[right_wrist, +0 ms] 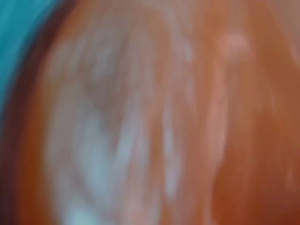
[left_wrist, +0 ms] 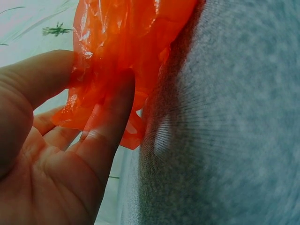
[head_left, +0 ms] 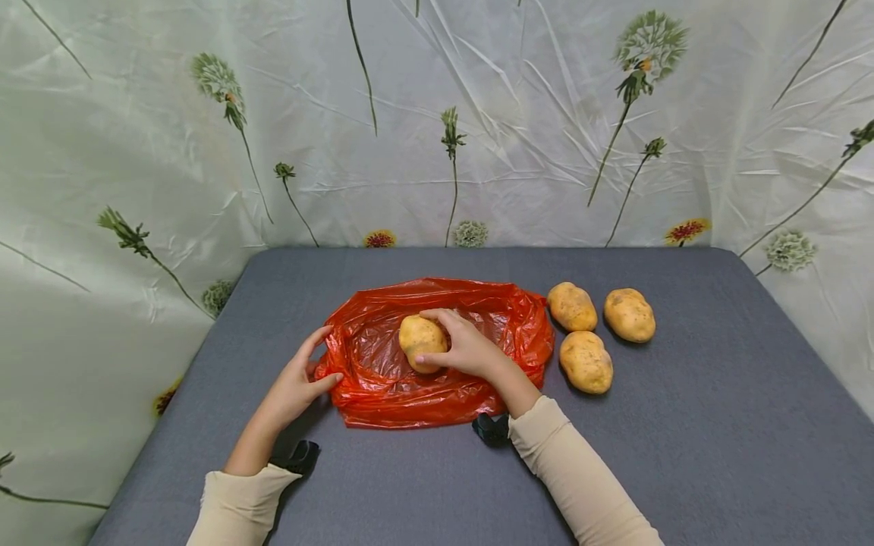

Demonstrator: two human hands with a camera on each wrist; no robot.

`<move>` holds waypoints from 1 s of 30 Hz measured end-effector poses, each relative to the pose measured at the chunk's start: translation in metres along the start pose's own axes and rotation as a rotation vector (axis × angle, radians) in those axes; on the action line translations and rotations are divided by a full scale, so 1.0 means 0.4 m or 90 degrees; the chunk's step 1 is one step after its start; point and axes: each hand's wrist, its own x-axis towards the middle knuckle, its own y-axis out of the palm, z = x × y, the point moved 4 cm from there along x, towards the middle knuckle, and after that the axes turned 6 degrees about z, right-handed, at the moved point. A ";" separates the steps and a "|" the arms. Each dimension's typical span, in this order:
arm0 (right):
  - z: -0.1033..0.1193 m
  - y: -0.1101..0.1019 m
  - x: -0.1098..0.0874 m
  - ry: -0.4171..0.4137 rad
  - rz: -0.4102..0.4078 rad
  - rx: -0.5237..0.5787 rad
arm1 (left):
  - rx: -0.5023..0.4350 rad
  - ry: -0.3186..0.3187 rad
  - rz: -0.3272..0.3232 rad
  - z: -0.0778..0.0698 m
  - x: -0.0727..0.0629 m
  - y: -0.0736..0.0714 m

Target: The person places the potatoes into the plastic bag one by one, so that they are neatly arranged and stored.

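A red plastic bag (head_left: 437,409) lies spread on the table with its mouth open upward. My left hand (head_left: 295,388) holds the bag's left rim; in the left wrist view, thumb and fingers of the left hand (left_wrist: 61,164) are on either side of the thin red plastic (left_wrist: 122,42). Inside the bag's mouth is a potato (head_left: 416,341), gripped from its right side by my right hand (head_left: 467,346). Whether this potato touches the bag's bottom I cannot tell. Blurred red plastic (right_wrist: 187,140) fills most of the right wrist view, and no fingers can be made out there.
Right of the bag, three potatoes lie close together: one at the back (head_left: 572,306), one farther right (head_left: 629,315), one nearer (head_left: 586,362). The grey table (head_left: 717,425) ends at a flower-printed curtain (head_left: 532,152) behind. Dark straps sit at both wrists.
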 end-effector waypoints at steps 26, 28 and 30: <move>0.072 0.116 0.100 0.007 0.048 0.041 | 0.011 -0.004 0.008 0.000 -0.001 -0.001; 0.075 0.123 0.103 0.004 0.049 0.040 | 0.010 -0.001 0.009 -0.001 -0.001 0.000; 0.078 0.127 0.106 0.000 0.050 0.040 | 0.009 0.004 0.008 -0.001 -0.001 0.001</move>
